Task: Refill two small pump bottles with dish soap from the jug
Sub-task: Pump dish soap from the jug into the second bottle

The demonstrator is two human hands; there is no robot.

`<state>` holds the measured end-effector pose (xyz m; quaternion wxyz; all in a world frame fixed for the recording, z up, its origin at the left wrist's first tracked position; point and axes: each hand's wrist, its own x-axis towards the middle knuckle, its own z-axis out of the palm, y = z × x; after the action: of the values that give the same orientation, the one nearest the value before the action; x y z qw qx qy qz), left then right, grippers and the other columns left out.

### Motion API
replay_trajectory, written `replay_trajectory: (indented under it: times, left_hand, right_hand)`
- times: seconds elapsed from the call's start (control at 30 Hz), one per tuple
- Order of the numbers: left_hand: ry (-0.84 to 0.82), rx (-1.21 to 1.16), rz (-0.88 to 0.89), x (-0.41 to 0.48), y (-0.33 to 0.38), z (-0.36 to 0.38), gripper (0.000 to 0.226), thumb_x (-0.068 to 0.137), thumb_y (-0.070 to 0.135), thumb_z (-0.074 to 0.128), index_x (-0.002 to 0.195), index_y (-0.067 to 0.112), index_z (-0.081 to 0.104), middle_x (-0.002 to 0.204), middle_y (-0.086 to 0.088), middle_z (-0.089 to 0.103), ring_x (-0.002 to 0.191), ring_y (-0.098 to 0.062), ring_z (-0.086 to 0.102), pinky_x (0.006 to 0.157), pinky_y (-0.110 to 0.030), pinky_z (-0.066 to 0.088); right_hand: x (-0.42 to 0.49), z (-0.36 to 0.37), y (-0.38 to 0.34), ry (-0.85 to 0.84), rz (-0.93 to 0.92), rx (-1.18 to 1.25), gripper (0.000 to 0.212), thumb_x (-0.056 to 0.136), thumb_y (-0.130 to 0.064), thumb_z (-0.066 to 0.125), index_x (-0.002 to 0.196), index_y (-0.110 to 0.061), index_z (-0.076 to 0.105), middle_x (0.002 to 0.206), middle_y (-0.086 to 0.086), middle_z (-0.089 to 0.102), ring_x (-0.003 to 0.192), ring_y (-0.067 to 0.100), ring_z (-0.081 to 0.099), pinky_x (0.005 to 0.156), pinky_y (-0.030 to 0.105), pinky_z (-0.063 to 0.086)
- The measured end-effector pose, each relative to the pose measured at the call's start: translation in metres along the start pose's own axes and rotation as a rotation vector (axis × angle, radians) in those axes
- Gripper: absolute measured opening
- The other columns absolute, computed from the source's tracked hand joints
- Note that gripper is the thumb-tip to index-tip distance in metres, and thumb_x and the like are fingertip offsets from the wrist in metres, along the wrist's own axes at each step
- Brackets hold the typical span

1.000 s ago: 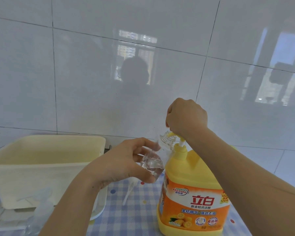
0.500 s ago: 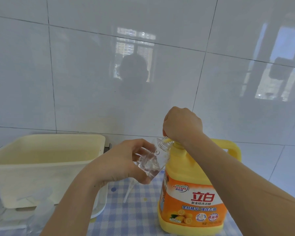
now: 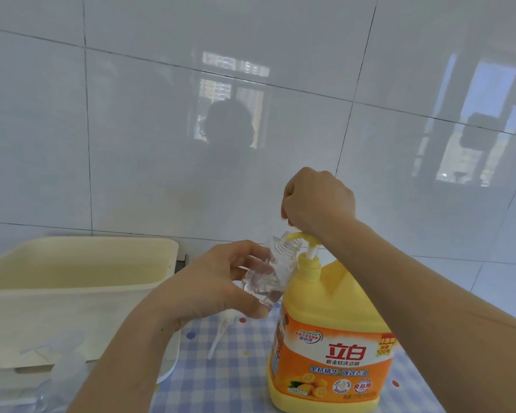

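Note:
My left hand grips a small clear bottle, tilted so that its open threaded neck sits right under the spout of the jug's yellow pump. Some clear liquid shows in the bottle's lower part. The yellow dish soap jug with an orange label stands upright on the checked cloth. My right hand is a fist curled over the pump head, which is raised with its white stem showing. A second clear bottle lies blurred at the bottom left.
A cream plastic tub stands at the left on a white tray. A loose white pump tube lies on the blue checked cloth between tub and jug. A glossy tiled wall rises close behind.
My right hand pushed the pump head down half a second ago and has risen again with it. My left hand keeps the small bottle under the spout, slightly shifted.

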<state>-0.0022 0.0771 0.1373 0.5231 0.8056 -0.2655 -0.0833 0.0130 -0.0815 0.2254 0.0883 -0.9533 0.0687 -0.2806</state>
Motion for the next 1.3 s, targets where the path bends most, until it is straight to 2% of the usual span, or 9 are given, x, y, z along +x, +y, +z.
replay_trajectory:
  times: [0.2,0.33,0.53,0.7,0.83,0.93,1.03,1.13,1.3]
  left_hand:
    - [0.024,0.019,0.005,-0.001,0.001,-0.001,0.060,0.063,0.007,0.086,0.107,0.040,0.063,0.107,0.018,0.069,0.101,-0.002,0.066,0.087,-0.028,0.057]
    - [0.027,0.024,0.003,-0.002,0.003,-0.001,0.058,0.063,0.007,0.085,0.105,0.040,0.063,0.107,0.018,0.069,0.102,-0.003,0.065,0.088,-0.028,0.056]
    - [0.025,0.057,-0.013,-0.001,0.002,-0.001,0.062,0.060,0.010,0.087,0.109,0.038,0.063,0.110,0.017,0.069,0.107,-0.007,0.064,0.097,-0.039,0.053]
    - [0.010,0.133,-0.038,0.000,-0.002,0.001,0.063,0.060,0.009,0.086,0.110,0.037,0.061,0.112,0.017,0.066,0.107,-0.005,0.062,0.097,-0.039,0.053]
    - [-0.021,0.137,-0.049,0.001,-0.004,0.002,0.066,0.053,0.018,0.083,0.113,0.036,0.061,0.114,0.013,0.067,0.109,-0.009,0.063,0.094,-0.043,0.055]
    - [-0.039,0.141,-0.043,0.002,-0.003,0.005,0.063,0.057,0.013,0.083,0.111,0.035,0.062,0.113,0.013,0.068,0.108,-0.010,0.064,0.093,-0.044,0.055]
    - [-0.045,0.149,-0.045,0.002,-0.002,0.007,0.064,0.054,0.017,0.082,0.112,0.036,0.062,0.112,0.013,0.069,0.107,-0.009,0.064,0.093,-0.044,0.055]
    - [-0.041,0.158,-0.045,0.002,-0.001,0.006,0.064,0.058,0.015,0.084,0.113,0.037,0.061,0.113,0.015,0.068,0.107,-0.008,0.064,0.093,-0.043,0.055]
    - [-0.018,0.157,-0.046,0.000,0.000,0.005,0.064,0.063,0.010,0.085,0.115,0.038,0.059,0.113,0.017,0.067,0.108,-0.006,0.062,0.093,-0.040,0.055]
  right_hand:
    - [0.000,0.004,0.000,-0.050,0.018,-0.014,0.025,0.075,-0.005,0.050,0.083,-0.017,0.070,0.078,0.001,0.070,0.074,0.021,0.067,0.069,0.029,0.054]
    - [0.001,0.006,0.000,-0.068,0.028,-0.009,0.025,0.075,-0.004,0.050,0.084,-0.017,0.070,0.079,0.002,0.069,0.074,0.021,0.067,0.069,0.029,0.054]
    - [-0.001,0.009,0.004,-0.096,0.062,0.046,0.029,0.073,-0.003,0.049,0.087,-0.015,0.072,0.082,0.003,0.068,0.071,0.022,0.062,0.063,0.028,0.049]
    - [-0.009,0.018,0.006,-0.155,0.080,0.065,0.028,0.076,-0.004,0.050,0.091,-0.016,0.071,0.084,0.002,0.064,0.060,0.017,0.049,0.056,0.025,0.040]
    - [-0.013,0.020,0.006,-0.153,0.072,0.050,0.028,0.078,-0.003,0.051,0.093,-0.016,0.071,0.075,-0.001,0.055,0.057,0.015,0.044,0.051,0.025,0.035]
    - [-0.014,0.019,0.006,-0.140,0.063,0.047,0.026,0.079,-0.004,0.052,0.094,-0.016,0.070,0.073,-0.002,0.051,0.057,0.015,0.043,0.051,0.025,0.035]
    - [-0.016,0.018,0.006,-0.146,0.058,0.048,0.026,0.079,-0.004,0.052,0.094,-0.015,0.070,0.072,-0.001,0.050,0.057,0.015,0.043,0.049,0.025,0.033]
    - [-0.015,0.017,0.006,-0.144,0.050,0.049,0.026,0.079,-0.004,0.051,0.094,-0.015,0.069,0.072,-0.001,0.050,0.057,0.015,0.043,0.054,0.026,0.037]
    - [-0.012,0.017,0.006,-0.149,0.054,0.041,0.026,0.079,-0.005,0.050,0.093,-0.016,0.070,0.079,0.000,0.058,0.059,0.015,0.047,0.057,0.028,0.040]
